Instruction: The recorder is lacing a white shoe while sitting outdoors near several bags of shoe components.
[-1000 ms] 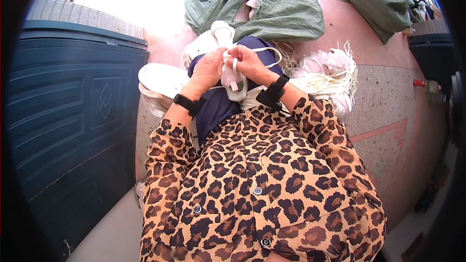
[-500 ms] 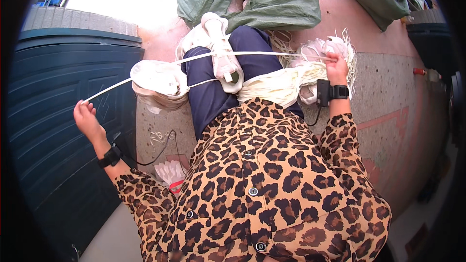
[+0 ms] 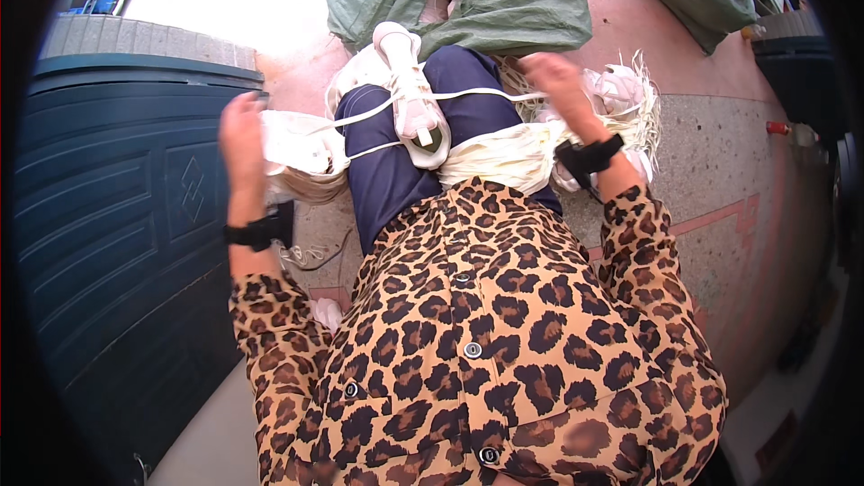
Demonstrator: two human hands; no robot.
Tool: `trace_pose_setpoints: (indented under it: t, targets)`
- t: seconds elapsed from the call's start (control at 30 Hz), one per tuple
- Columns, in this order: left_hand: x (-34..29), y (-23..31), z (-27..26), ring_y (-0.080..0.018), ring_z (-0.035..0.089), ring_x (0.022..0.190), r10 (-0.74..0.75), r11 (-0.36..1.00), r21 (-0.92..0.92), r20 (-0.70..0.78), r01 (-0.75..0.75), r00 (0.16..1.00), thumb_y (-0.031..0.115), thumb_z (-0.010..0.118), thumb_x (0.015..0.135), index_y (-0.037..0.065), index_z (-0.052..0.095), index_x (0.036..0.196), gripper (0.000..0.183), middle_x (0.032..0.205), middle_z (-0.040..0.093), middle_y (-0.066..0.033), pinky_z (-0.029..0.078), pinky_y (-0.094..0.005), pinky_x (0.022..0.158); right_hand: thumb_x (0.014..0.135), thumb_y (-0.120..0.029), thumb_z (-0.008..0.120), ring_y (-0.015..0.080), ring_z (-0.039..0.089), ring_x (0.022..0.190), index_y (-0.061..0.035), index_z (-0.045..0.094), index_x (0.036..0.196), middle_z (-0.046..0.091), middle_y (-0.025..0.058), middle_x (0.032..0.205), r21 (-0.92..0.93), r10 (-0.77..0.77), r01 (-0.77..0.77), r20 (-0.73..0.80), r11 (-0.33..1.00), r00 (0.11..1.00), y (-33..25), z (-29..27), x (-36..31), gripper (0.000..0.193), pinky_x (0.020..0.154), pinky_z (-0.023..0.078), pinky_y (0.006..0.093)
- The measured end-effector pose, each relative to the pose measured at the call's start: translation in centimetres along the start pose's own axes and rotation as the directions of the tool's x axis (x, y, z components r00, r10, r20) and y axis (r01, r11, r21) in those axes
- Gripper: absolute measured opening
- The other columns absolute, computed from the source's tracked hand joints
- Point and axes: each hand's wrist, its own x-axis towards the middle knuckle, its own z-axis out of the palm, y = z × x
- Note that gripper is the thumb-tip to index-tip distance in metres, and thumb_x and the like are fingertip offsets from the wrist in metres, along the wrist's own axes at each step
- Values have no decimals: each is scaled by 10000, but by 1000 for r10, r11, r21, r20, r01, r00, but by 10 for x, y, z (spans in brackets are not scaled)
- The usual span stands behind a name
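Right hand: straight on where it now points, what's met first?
Likely the crumpled green plastic sack, ahead of the bare right hand; depth is unclear, so it might pass above.

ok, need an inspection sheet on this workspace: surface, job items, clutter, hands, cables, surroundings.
Surface: dark navy fabric trousers across the lap; speckled grey stone floor at the right.
Job items: pink-and-white lace-up shoe on the lap, toe pointing away; flat white lace running out to both sides.
Clutter: cream bundle of laces over the right thigh; tangled pale pink-and-white heap beyond it.
Hands: left hand and right hand raised apart, both motion-blurred; grip unclear.
Cables: thin dark cable beside the left forearm, partly hidden.
Surroundings: dark blue panelled door at left; crumpled green woven sack beyond the knees.
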Motion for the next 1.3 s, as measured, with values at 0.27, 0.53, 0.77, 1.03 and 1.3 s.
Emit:
trace_pose_setpoints:
  t: [0.27,0.53,0.77,1.03,1.3]
  targets:
    - [-58,-27,122,-95,528,589,-205,911,-196,550,364,810,122,551,804,-14,567,992,232,721,593,-55,443,-227,577,796,-174,504,352,584,745,-9,623,814,595,209,755,-393,-4,197,440,898,898,-33,101,-9,204,672,454,407]
    - [-61,-47,133,-289,607,710,-132,968,242,288,62,948,170,538,786,-7,623,809,198,725,616,-170,457,-360,676,707,-102,513,284,556,799,-36,612,709,578,126,793,-672,-150,369,362,642,920,-26,118,10,118,670,462,398]
    - [-44,-40,139,-352,594,745,13,926,361,257,-109,966,152,520,787,10,634,785,182,754,603,-210,463,-404,681,693,-112,531,237,545,778,-71,611,710,573,66,752,-664,-231,515,472,542,851,-28,116,16,91,658,412,382]
    - [-44,-32,139,-345,595,696,229,780,484,370,-397,900,109,479,791,14,581,763,143,720,597,-193,471,-432,640,680,-125,555,188,542,759,-123,598,689,568,22,728,-715,-310,632,553,299,773,-31,125,18,45,669,376,351]
    - [-28,-26,136,-339,602,723,150,701,535,537,-473,830,91,503,737,18,592,748,115,736,603,-193,480,-413,625,731,-137,524,250,555,767,-76,597,705,594,72,762,-656,-218,493,458,571,862,-26,121,17,99,647,397,393]
